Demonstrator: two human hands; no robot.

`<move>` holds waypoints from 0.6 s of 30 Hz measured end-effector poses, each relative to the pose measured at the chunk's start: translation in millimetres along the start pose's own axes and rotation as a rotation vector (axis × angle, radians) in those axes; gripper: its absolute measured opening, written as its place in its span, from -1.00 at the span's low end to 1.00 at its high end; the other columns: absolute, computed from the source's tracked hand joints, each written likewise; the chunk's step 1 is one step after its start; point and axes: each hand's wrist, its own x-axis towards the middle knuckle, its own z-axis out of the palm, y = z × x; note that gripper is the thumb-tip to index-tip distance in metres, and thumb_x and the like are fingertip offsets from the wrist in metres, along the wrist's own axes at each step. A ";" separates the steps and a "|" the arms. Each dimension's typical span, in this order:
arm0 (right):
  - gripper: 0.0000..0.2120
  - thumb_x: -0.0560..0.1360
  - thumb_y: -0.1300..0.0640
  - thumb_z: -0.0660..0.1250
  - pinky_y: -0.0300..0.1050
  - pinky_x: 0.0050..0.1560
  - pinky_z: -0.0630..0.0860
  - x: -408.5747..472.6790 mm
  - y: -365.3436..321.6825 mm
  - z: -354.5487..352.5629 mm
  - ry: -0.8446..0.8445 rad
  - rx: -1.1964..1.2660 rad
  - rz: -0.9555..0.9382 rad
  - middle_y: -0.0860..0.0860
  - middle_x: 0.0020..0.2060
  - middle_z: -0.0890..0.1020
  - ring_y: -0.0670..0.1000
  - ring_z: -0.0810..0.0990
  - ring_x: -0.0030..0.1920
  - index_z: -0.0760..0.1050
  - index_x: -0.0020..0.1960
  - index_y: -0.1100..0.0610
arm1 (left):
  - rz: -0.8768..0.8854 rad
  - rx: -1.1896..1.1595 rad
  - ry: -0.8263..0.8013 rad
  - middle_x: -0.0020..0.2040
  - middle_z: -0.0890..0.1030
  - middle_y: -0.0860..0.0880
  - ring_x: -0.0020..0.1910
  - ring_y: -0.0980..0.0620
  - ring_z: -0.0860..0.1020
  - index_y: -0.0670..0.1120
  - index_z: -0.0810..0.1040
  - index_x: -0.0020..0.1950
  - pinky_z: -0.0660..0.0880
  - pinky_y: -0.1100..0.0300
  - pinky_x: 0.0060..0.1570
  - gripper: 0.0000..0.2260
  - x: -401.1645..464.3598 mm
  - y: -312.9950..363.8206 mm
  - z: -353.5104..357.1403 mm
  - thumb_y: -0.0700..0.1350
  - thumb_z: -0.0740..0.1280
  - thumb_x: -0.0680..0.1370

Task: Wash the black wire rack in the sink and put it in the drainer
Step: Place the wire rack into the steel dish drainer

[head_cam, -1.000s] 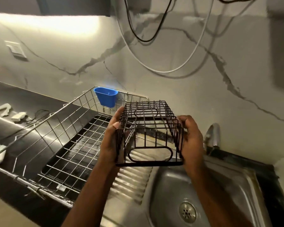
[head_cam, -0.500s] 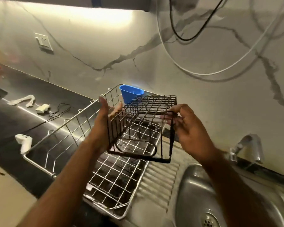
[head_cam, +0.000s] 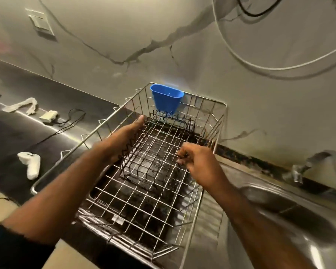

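Observation:
The black wire rack [head_cam: 153, 152] lies low inside the steel wire drainer [head_cam: 140, 210], in its middle and far half. My left hand [head_cam: 124, 136] holds the rack's left side, thumb stretched along the top edge and fingers hidden behind the wires. My right hand [head_cam: 198, 162] has its fingers curled on the rack's right edge. The steel sink [head_cam: 279, 220] is at the lower right, beside the drainer.
A blue plastic cup [head_cam: 167, 99] hangs on the drainer's far rim. The tap [head_cam: 334, 164] stands at the right. On the dark counter to the left lie a white controller [head_cam: 30, 164], a cloth strip [head_cam: 21, 106] and a small white adapter [head_cam: 49, 115] with a cable.
Both hands carried the rack left from above the sink's edge and lowered it into the drainer. The view swung left and down with it.

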 end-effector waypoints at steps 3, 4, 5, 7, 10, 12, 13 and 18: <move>-0.70 0.42 0.32 0.49 -0.26 -0.22 0.56 9.9 2.7 6.3 -0.090 -0.132 0.062 -0.18 -0.26 0.61 -0.21 0.64 -0.21 0.53 -0.22 -0.07 | -0.052 0.028 -0.023 0.57 0.33 -0.08 0.50 -0.13 0.33 0.04 0.24 0.61 0.19 -0.13 0.52 -0.28 15.0 -10.3 -0.7 0.43 0.04 0.57; -0.79 0.41 0.25 0.51 -0.31 -0.23 0.49 13.8 2.3 6.4 -0.127 -0.197 0.072 -0.17 -0.24 0.61 -0.18 0.62 -0.20 0.57 -0.21 -0.03 | -0.060 0.033 -0.037 0.55 0.35 -0.08 0.49 -0.13 0.34 0.04 0.24 0.61 0.20 -0.09 0.48 -0.35 18.6 -11.9 1.4 0.37 0.00 0.62; -0.85 0.41 0.21 0.52 -0.35 -0.25 0.43 18.0 1.6 5.7 -0.171 -0.255 0.082 -0.15 -0.23 0.62 -0.16 0.60 -0.20 0.59 -0.19 0.00 | -0.068 0.038 -0.050 0.55 0.35 -0.08 0.49 -0.13 0.33 0.04 0.24 0.61 0.23 -0.03 0.44 -0.39 21.1 -11.4 4.0 0.33 -0.04 0.65; -0.85 0.41 0.20 0.51 -0.36 -0.25 0.40 25.7 2.2 8.3 -0.259 -0.346 0.086 -0.13 -0.24 0.62 -0.15 0.56 -0.22 0.58 -0.22 -0.01 | -0.092 0.053 -0.077 0.60 0.28 -0.07 0.54 -0.11 0.26 0.04 0.17 0.64 0.20 0.05 0.38 -0.39 28.5 -15.3 5.6 0.31 -0.07 0.66; -0.81 0.38 0.24 0.50 -0.27 -0.25 0.51 35.1 7.1 18.0 -0.318 -0.410 0.114 -0.12 -0.29 0.63 -0.13 0.59 -0.27 0.55 -0.28 0.01 | -0.137 0.050 -0.089 0.65 0.15 -0.08 0.61 -0.13 0.16 0.02 0.09 0.66 0.04 -0.03 0.53 -0.31 40.4 -24.1 2.3 0.37 -0.09 0.62; -0.85 0.39 0.26 0.47 -0.31 -0.37 0.41 36.6 5.0 22.2 -0.353 -0.430 0.111 -0.08 -0.32 0.62 -0.12 0.58 -0.31 0.57 -0.27 0.05 | -0.150 0.035 -0.080 0.65 0.14 -0.08 0.61 -0.14 0.13 0.01 0.10 0.66 0.00 -0.07 0.57 -0.29 43.3 -31.0 -1.0 0.38 -0.11 0.62; -0.87 0.40 0.27 0.45 -0.31 -0.39 0.39 39.2 5.6 22.9 -0.378 -0.444 0.101 -0.06 -0.32 0.63 -0.10 0.59 -0.30 0.58 -0.25 0.08 | -0.161 0.030 -0.084 0.65 0.13 -0.08 0.62 -0.14 0.12 0.01 0.10 0.66 -0.02 -0.08 0.57 -0.29 46.6 -33.6 -0.9 0.38 -0.11 0.61; -0.69 0.47 0.33 0.37 -0.27 -0.46 0.37 47.6 8.6 30.2 -0.465 -0.478 0.079 -0.06 -0.40 0.52 -0.10 0.50 -0.40 0.41 -0.37 0.07 | -0.209 0.007 -0.078 0.66 0.08 -0.06 0.63 -0.10 0.06 0.02 0.08 0.66 -0.11 -0.15 0.59 -0.22 54.6 -54.7 3.9 0.44 -0.06 0.56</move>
